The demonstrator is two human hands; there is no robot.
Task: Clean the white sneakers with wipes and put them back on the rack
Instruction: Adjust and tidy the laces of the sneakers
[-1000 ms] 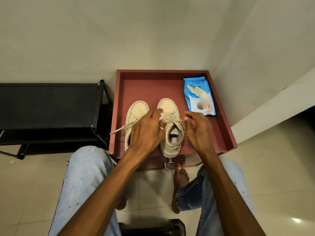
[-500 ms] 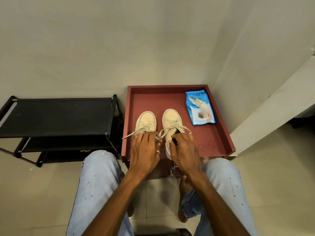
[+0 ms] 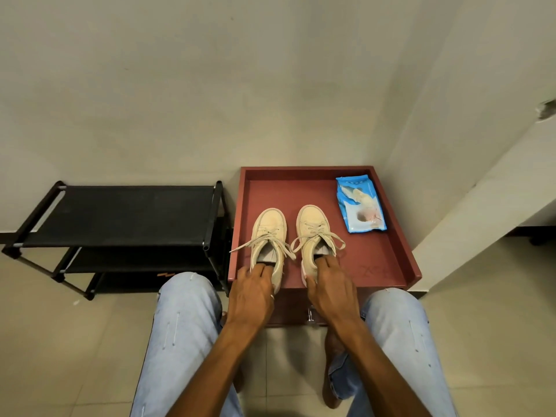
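Observation:
Two off-white sneakers stand side by side, toes pointing away from me, on a dark red tray-topped stand (image 3: 391,254). My left hand (image 3: 252,293) grips the heel of the left sneaker (image 3: 269,233), fingers reaching into its opening. My right hand (image 3: 331,287) grips the heel of the right sneaker (image 3: 313,228) in the same way. Loose laces spread out to both sides. A blue pack of wipes (image 3: 359,204) lies flat at the tray's far right. The black shoe rack (image 3: 120,218) stands to the left of the tray.
Beige walls close in behind and to the right of the tray. My knees in light blue jeans (image 3: 186,323) flank the stand's front, with bare feet on the tiled floor (image 3: 75,341) below. The rack's top shelf holds nothing.
Both hands left the laces and slid back to the heels, one hand per sneaker. The view tilted up, so tray and rack sit lower in frame.

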